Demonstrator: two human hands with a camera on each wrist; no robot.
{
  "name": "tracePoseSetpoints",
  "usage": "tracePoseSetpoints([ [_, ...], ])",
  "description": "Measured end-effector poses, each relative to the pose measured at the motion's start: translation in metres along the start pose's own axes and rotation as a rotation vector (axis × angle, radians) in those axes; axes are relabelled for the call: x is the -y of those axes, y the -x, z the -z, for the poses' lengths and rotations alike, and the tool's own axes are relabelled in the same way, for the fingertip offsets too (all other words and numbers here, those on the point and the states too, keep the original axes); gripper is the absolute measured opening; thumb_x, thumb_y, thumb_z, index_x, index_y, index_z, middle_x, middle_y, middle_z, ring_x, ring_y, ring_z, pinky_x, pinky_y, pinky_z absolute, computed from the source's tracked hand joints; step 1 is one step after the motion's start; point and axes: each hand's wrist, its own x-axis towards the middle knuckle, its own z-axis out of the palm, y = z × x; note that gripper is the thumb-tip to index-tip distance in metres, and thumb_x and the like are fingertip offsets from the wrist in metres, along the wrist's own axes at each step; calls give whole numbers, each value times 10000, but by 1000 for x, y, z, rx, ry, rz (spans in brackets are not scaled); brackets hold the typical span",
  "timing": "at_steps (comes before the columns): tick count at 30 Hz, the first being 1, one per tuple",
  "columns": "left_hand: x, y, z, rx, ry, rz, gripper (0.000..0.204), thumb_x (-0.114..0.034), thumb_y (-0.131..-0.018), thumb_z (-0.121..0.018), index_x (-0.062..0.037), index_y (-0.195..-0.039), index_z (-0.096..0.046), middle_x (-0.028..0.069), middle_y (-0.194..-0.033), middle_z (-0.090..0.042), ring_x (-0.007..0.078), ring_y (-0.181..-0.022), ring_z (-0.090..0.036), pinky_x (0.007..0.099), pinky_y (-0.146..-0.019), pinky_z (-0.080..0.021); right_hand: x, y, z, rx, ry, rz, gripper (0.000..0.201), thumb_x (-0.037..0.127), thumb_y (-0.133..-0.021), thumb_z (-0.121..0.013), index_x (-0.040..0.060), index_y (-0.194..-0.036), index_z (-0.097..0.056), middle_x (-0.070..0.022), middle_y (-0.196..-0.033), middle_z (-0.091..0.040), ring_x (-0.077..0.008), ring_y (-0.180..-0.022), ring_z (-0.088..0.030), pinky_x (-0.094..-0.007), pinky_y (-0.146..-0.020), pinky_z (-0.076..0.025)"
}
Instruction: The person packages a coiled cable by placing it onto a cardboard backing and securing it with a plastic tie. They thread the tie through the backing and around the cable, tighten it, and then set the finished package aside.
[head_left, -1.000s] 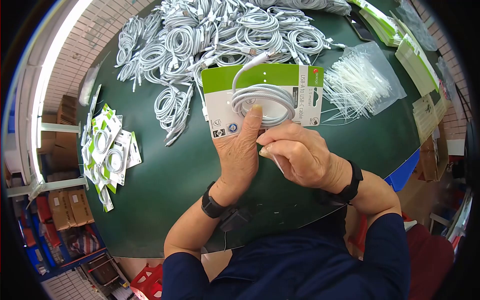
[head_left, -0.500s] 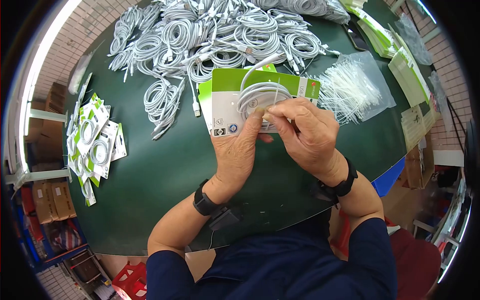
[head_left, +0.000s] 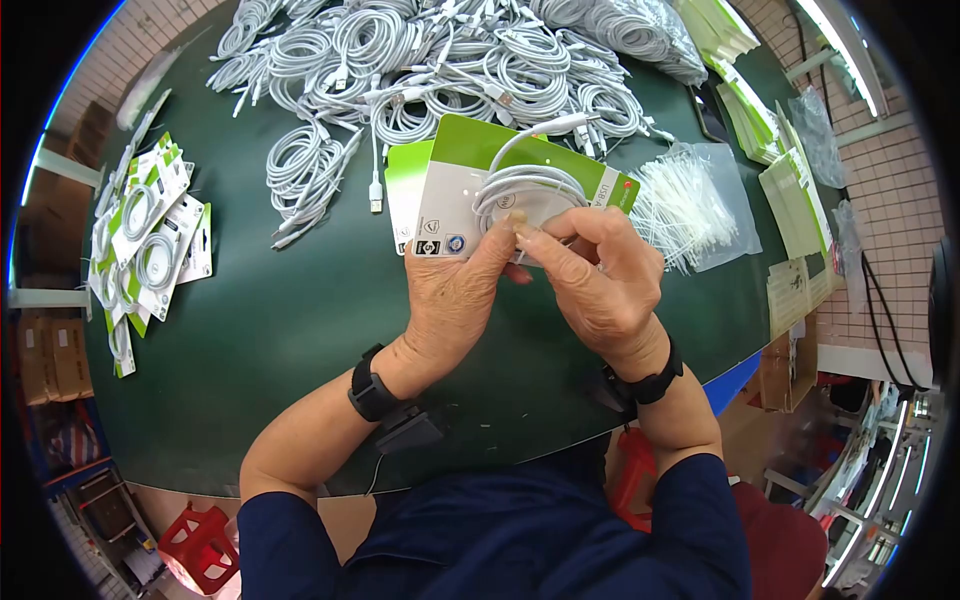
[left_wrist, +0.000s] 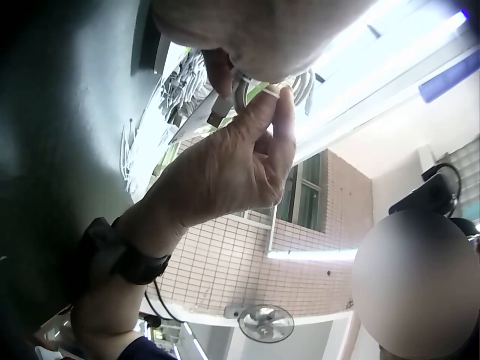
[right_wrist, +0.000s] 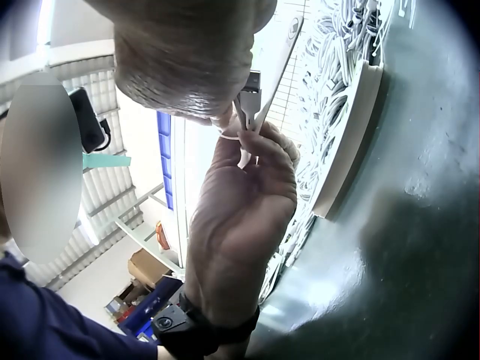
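Observation:
In the head view my left hand [head_left: 450, 295] holds a green and white USB cable card [head_left: 448, 195], thumb on its front. A coiled grey-white cable [head_left: 530, 178] lies against the card, one plug end [head_left: 560, 125] sticking out over the green top. My right hand [head_left: 608, 275] meets the left thumb at the coil's lower part, fingertips together. The left wrist view shows a thin white cable tie [left_wrist: 271, 92] pinched by the right thumb and finger. A USB plug [right_wrist: 251, 97] shows between the hands in the right wrist view. The card's back is mostly hidden.
A large pile of coiled cables [head_left: 450, 60] covers the far table. White cable ties [head_left: 680, 205] spill from a clear bag at right, near a phone [head_left: 708, 112] and stacked cards [head_left: 790, 200]. Carded cables [head_left: 150, 225] lie at left; another card [head_left: 403, 190] lies behind the held one.
My right hand has come up from below the coil to the left thumb, fingertips now at the cable's lower part. The held card has tilted, and the head view has shifted.

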Motion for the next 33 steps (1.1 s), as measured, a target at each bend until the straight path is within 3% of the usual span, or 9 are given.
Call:
tracePoseSetpoints([
  [3, -1, 0, -2, -5, 10, -26, 219, -50, -993, -720, 28, -1187, -656, 82, -993, -729, 126, -782, -702, 263, -588, -604, 1, -3, 5, 21, 82, 84, 503, 9, -668, -826, 82, -1164, -790, -20, -985, -676, -160, -737, -622, -282, -593, -535],
  [12, -7, 1, -5, -35, -6, -69, 193, -38, -982, -729, 18, -1153, -658, 70, -961, -724, 109, -732, -685, 262, -587, -562, 3, 1, 7, 29, 13, 160, 528, -19, -640, -827, 69, -1159, -791, -56, -1039, -700, -198, -803, -649, -295, -640, -552],
  [21, -9, 1, -6, -42, 52, -22, 209, -39, -979, -735, 15, -1162, -650, 75, -975, -723, 118, -746, -688, 265, -577, -571, 5, 4, 4, -54, 7, 133, 395, -30, -659, -834, 74, -1039, -795, -66, -1050, -772, -215, -790, -665, -305, -653, -551],
  [33, -12, 1, -6, -44, 48, -21, 226, -39, -976, -733, 22, -1173, -641, 85, -1001, -721, 123, -740, -687, 270, -558, -583, 10, 2, 5, -81, 68, 113, 417, -33, -673, -875, 95, -1060, -788, -45, -1019, -788, -192, -773, -655, -281, -628, -523],
])
